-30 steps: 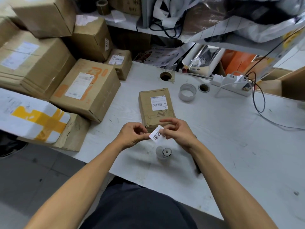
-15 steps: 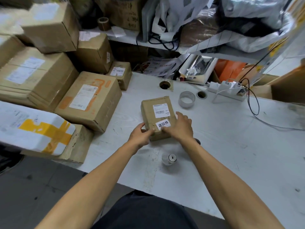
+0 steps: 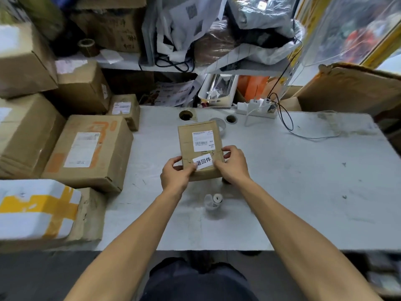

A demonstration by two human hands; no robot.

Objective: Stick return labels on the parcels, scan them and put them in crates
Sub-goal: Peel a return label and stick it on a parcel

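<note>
Table (image 3: 303, 192): grey, scuffed.
On it: small parcel (image 3: 200, 153), label roll (image 3: 213, 202), power strip (image 3: 257, 108), stacked boxes (image 3: 86, 153) at left.

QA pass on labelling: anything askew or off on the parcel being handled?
The return label sits slightly tilted on the small parcel, below its shipping label. Left hand and right hand grip the parcel's sides. Nothing looks torn.

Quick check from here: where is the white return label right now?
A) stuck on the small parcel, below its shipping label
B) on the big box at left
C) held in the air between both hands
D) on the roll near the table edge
A: the return label lies flat on the small parcel, just below the shipping label, while the left hand and right hand grip the parcel's sides.
</note>
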